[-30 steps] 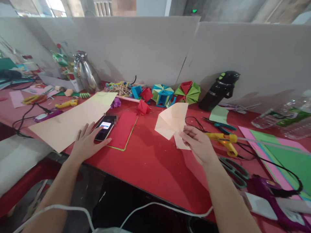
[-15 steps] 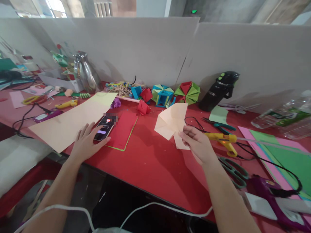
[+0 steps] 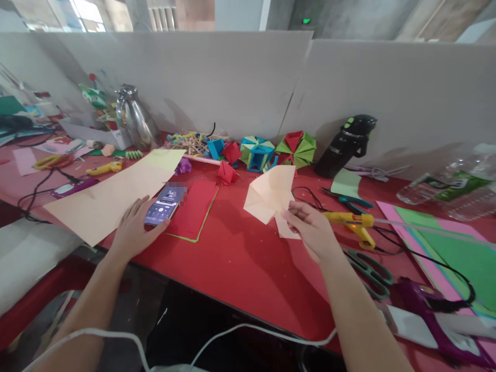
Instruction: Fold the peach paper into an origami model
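My left hand (image 3: 135,227) rests at the left edge of a phone (image 3: 163,207), thumb along its lower side and fingers spread over a long cream sheet (image 3: 104,199). The phone's screen is lit and lies partly over red paper (image 3: 196,206) with a green sheet under it. Between thumb and fingers, my right hand (image 3: 310,225) pinches a creased, folded cream paper (image 3: 271,191), raised over the red table (image 3: 232,268).
Folded paper models (image 3: 258,153) stand at the back near a black bottle (image 3: 344,147). On the right are a yellow glue gun (image 3: 354,225), scissors (image 3: 370,274), coloured sheets (image 3: 445,248) and plastic bottles (image 3: 449,181). A metal jug (image 3: 137,121) stands back left.
The phone's screen has changed from a dark page with a purple button to a bluish one with round buttons. Both hands keep nearly the same pose; the view has shifted slightly.
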The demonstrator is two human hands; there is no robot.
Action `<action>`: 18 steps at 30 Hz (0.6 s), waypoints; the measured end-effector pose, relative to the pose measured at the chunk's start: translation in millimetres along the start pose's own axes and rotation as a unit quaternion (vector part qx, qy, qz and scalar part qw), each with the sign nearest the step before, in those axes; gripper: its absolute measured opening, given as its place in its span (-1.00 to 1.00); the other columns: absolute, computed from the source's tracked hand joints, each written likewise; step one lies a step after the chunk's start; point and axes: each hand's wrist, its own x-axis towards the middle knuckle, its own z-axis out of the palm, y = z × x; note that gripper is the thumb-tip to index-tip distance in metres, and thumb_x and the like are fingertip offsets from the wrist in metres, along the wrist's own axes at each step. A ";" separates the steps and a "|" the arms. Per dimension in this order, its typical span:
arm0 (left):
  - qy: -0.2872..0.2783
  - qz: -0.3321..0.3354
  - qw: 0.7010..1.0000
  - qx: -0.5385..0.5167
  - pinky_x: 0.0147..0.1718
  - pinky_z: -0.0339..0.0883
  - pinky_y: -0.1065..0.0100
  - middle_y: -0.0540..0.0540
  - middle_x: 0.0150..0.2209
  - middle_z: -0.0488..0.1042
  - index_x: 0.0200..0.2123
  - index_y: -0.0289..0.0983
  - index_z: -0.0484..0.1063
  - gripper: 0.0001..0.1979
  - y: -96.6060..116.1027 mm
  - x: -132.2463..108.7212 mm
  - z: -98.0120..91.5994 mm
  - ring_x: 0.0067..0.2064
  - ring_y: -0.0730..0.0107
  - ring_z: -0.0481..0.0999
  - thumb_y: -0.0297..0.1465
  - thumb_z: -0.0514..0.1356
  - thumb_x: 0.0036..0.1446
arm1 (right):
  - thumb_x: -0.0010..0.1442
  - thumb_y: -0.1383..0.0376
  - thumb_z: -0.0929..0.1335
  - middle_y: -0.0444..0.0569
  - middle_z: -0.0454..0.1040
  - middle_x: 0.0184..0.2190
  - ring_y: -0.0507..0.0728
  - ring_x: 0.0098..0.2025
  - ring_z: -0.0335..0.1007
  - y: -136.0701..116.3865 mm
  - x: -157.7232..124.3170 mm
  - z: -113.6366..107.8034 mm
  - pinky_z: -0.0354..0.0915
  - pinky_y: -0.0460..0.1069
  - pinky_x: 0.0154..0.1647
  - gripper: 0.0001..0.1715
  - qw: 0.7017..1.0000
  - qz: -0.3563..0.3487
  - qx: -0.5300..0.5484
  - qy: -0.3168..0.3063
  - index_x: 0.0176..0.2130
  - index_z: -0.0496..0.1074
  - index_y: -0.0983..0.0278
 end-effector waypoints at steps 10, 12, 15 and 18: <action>0.003 0.159 0.950 -0.268 0.02 0.37 0.25 -0.09 -0.07 0.53 -0.09 -0.21 0.44 -0.75 92.4 6.5 -4.6 -0.02 0.27 0.51 -0.27 0.11 0.21 | -0.04 0.13 0.52 -0.17 0.36 -0.44 -0.04 -0.47 0.18 3.0 0.0 -1.3 0.08 -0.10 -0.51 -0.59 1.000 -0.002 0.005 -0.004 -0.22 0.45 0.26; -0.040 0.167 0.928 -0.330 0.00 0.39 0.25 -0.14 -0.02 0.51 -0.02 -0.23 0.41 -0.69 127.5 20.4 1.2 -0.02 0.28 0.52 -0.25 0.13 0.21 | -0.05 0.14 0.53 -0.19 0.34 -0.47 -0.04 -0.48 0.17 2.3 -0.4 -1.9 0.06 -0.10 -0.52 -0.60 1.000 -0.002 0.012 -0.003 -0.24 0.44 0.25; -0.104 0.149 0.898 -0.401 0.04 0.37 0.20 -0.25 0.17 0.36 0.13 -0.25 0.29 -0.51 176.7 50.6 14.7 0.14 0.18 0.42 -0.15 0.14 0.19 | -0.06 0.15 0.54 -0.20 0.32 -0.49 -0.04 -0.50 0.16 0.8 -0.5 -2.1 0.05 -0.10 -0.53 -0.61 1.000 -0.001 0.025 -0.005 -0.26 0.44 0.24; -0.151 0.133 0.883 -0.424 -0.01 0.38 0.22 -0.26 0.10 0.43 0.09 -0.31 0.34 -0.48 213.6 78.2 28.6 0.10 0.18 0.45 -0.10 0.13 0.17 | -0.06 0.16 0.54 -0.19 0.33 -0.48 -0.04 -0.51 0.15 -0.4 -0.3 -2.2 0.05 -0.09 -0.52 -0.61 0.999 -0.003 0.031 -0.006 -0.25 0.45 0.24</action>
